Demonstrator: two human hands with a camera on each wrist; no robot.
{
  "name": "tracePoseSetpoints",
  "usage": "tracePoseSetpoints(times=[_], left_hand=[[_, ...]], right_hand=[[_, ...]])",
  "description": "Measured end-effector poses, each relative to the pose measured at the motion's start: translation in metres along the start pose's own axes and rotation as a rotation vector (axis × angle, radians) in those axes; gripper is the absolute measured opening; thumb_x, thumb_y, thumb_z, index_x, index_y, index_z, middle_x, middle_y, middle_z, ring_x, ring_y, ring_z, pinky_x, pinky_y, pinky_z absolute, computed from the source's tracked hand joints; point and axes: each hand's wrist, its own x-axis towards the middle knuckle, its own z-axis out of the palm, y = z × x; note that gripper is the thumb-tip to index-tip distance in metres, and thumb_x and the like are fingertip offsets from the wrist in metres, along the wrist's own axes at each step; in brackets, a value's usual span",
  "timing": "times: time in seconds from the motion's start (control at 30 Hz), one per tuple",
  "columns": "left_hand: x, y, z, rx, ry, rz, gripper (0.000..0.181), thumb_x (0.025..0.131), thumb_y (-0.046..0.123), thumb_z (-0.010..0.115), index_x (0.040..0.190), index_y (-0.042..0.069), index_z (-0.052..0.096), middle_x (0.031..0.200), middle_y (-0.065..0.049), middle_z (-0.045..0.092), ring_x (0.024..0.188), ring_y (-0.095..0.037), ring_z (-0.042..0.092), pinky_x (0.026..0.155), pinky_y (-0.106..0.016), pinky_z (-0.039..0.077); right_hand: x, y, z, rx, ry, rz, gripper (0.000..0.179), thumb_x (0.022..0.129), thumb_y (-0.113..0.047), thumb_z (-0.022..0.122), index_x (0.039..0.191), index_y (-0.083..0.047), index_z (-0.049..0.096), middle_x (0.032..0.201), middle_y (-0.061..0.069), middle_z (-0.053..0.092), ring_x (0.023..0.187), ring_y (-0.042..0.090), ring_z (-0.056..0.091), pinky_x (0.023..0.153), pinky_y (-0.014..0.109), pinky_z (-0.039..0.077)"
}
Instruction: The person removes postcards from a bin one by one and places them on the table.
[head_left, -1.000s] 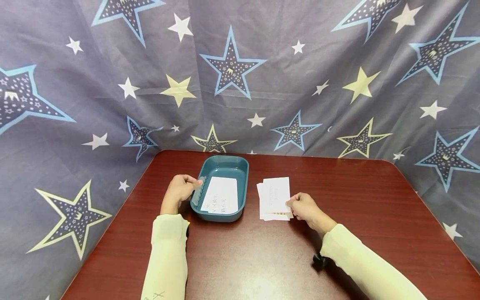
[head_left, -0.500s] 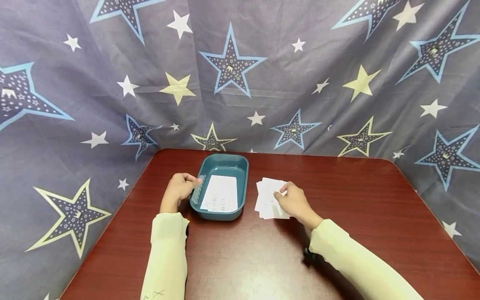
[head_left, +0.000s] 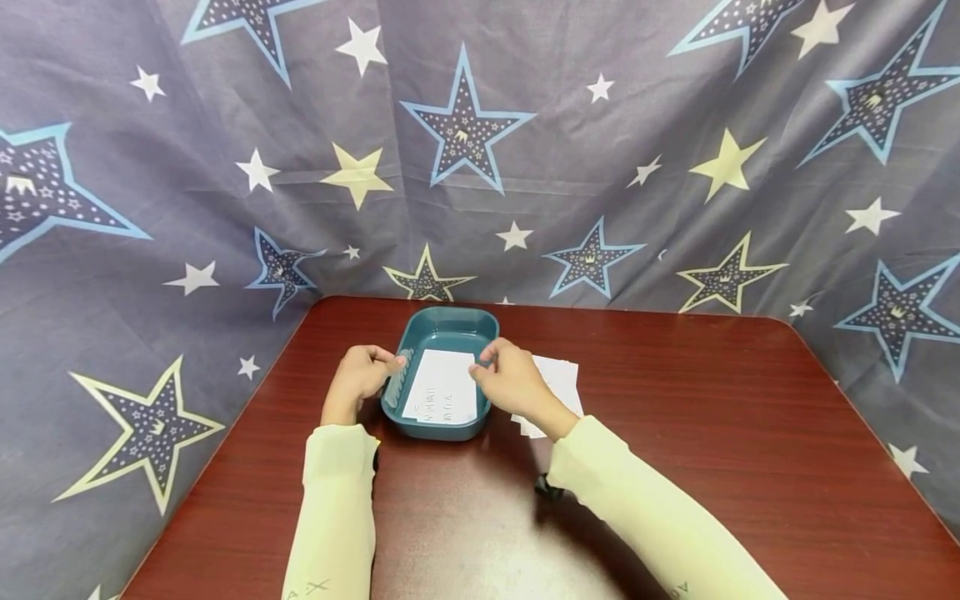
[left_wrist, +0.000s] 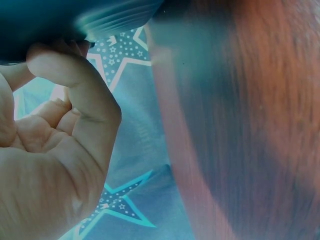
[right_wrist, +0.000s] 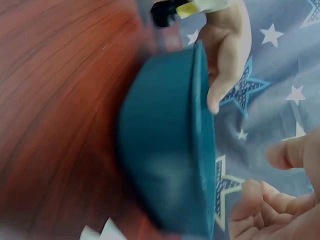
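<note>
A teal plastic tray (head_left: 441,432) stands left of centre on the table. White paper cards (head_left: 442,379) with handwriting lie in it. My left hand (head_left: 358,377) pinches the tray's left rim between thumb and fingers; the left wrist view has this hand (left_wrist: 75,135) below the tray's outer wall (left_wrist: 65,22). Over the right rim hovers my right hand (head_left: 513,379). In the right wrist view its thumb and fingers (right_wrist: 247,200) are apart, with nothing between them. More white cards (head_left: 561,379) lie in a loose pile on the table, partly hidden behind the right hand.
A dark red wooden table (head_left: 697,400) carries everything. Behind it hangs a grey-blue curtain (head_left: 525,192) printed with stars. A dark wrist strap piece (head_left: 549,487) hangs under the right sleeve.
My right hand has moved left from the card pile to the tray's right rim. The pile stays on the table, slightly spread. My left hand keeps its hold on the tray.
</note>
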Motion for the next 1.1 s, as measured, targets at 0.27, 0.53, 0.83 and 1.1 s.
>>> tracePoseSetpoints(times=[0.27,0.53,0.83,1.1], left_hand=[[0.0,-0.003,0.0,0.006,-0.003,0.017,0.032,0.096,0.029,0.073,0.108,0.0,0.069,0.096,-0.014,0.061,0.066,-0.022,0.053,0.057,-0.034,0.047],[0.001,-0.002,-0.001,0.001,0.008,0.04,0.029,0.095,0.026,0.073,0.105,0.0,0.07,0.092,-0.012,0.06,0.062,-0.02,0.052,0.057,-0.032,0.047],[0.001,0.0,0.001,-0.007,0.008,0.026,0.03,0.096,0.029,0.074,0.106,0.001,0.07,0.097,-0.013,0.06,0.068,-0.022,0.054,0.06,-0.032,0.049],[0.001,-0.002,0.0,-0.013,0.005,0.022,0.03,0.096,0.029,0.073,0.107,0.001,0.069,0.101,-0.014,0.061,0.074,-0.023,0.056,0.062,-0.032,0.051]], right_hand=[[0.02,-0.021,0.032,-0.224,-0.111,-0.049,0.05,0.096,-0.029,0.07,0.131,0.003,0.055,0.105,0.016,0.07,0.097,0.028,0.069,0.086,0.043,0.055],[0.037,-0.025,0.064,-0.464,-0.193,0.061,0.077,0.095,-0.035,0.071,0.145,0.011,0.037,0.122,0.027,0.065,0.116,0.043,0.062,0.1,0.049,0.049],[0.041,-0.022,0.085,-0.599,-0.197,0.238,0.105,0.091,-0.047,0.074,0.157,0.012,0.017,0.145,0.034,0.049,0.135,0.048,0.046,0.102,0.047,0.05],[0.04,-0.017,0.099,-0.665,-0.21,0.252,0.114,0.085,-0.057,0.077,0.158,0.009,0.02,0.142,0.026,0.055,0.126,0.044,0.048,0.1,0.044,0.049]])
